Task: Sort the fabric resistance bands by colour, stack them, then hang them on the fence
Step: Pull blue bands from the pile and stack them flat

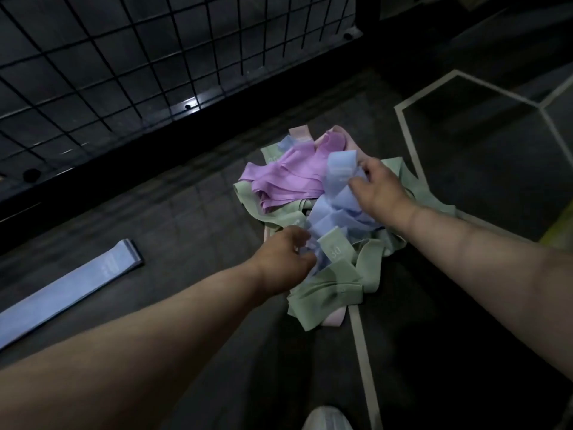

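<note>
Right hand (378, 187) rests on the far right of the pile (366, 252), fingers curled round a blue band (339, 169) that stands up out of the tangle. Left hand (286, 252) is at the pile's near left edge, fingers dug into more blue fabric beside a green tag (335, 248). It is blurred, so I cannot tell whether it has a hold.

What matters next is where that blue goes. The blue stack (71, 290) lies flat on the floor (186, 212), well apart from the pile and to the left of both hands. Its long axis runs from the near left towards the far right, roughly along the foot of the fence (93, 72). The left hand is the nearer one, so I would expect the band to be passed or carried across that way and laid along the same line.

Counting what shows:
- **Hands:** two, both in the pile.
- **Pile:** one, with four colours in it: purple (285, 181), blue, green and pink (299, 133). The bands are too tangled to count one by one.
- **Stack:** one, all blue. Its end looks layered, but I cannot tell how many bands it holds.
</note>
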`<state>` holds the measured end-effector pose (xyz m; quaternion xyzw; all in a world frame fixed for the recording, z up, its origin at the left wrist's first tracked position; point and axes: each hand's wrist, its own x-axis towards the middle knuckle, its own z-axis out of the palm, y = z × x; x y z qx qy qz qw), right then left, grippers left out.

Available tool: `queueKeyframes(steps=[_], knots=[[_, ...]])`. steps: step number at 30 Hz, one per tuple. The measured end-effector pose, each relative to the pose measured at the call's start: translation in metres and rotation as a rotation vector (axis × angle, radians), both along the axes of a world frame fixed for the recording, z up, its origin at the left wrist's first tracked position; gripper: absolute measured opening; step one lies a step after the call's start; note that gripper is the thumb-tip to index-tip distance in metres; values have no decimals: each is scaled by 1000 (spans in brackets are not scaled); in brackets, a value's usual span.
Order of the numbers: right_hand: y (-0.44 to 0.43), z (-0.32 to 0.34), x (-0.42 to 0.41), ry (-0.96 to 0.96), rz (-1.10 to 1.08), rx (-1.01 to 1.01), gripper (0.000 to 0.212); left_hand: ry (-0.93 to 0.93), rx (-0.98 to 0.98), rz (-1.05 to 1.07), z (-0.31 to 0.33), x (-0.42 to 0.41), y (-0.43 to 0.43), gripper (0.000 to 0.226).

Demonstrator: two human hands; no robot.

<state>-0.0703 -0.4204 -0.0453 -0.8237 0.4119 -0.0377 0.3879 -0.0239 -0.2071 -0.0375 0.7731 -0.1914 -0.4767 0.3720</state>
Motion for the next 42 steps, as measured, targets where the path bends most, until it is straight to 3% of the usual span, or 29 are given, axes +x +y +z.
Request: queueKeyframes(steps=[4,9,12,16,21,27,29,33,38,42], knots=[[13,31,18,-225,-189,299,22,96,-138,149,6,3,-3,46],[44,47,30,-294,56,899,49,346,-325,302,17,14,-4,47],[51,48,38,-285,122,1007,63,461,-389,397,20,20,0,55],[53,49,41,-324,151,1042,70,623,-458,434,23,33,12,55],[57,50,40,-385,213,947,81,614,-446,501,26,47,20,44],[65,45,44,-401,178,1011,60,503,-432,566,28,56,24,11],[68,44,47,-367,179,989,53,490,-428,593,26,61,29,12],[76,46,55,-369,166,1068,74,467,-405,622,27,71,45,19],[91,52,64,-382,195,1039,32,351,-361,600,27,78,63,26],[105,55,70,-339,333,885,38,186,-368,551,29,88,77,52]])
